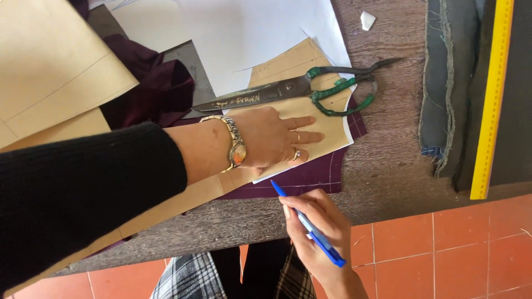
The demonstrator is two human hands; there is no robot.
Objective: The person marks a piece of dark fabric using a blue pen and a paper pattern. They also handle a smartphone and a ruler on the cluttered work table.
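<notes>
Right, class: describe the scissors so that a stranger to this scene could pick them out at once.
Start at the wooden table, then find the tan paper pattern pressed flat by the left hand. Just beyond the fingers lie the scissors: long dark metal blades, with handles wrapped in green, unlike the blue pen in the right hand.

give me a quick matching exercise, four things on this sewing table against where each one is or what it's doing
Things:
1. scissors
2. blue pen
3. yellow ruler
4. left hand

Places or states:
A. along the table's right side, on dark grey cloth
B. pressed flat on the tan paper pattern
C. held in the right hand, tip at the purple fabric
D. lying shut above the flat hand, on the pattern

Pairs: 1-D, 2-C, 3-A, 4-B
</notes>
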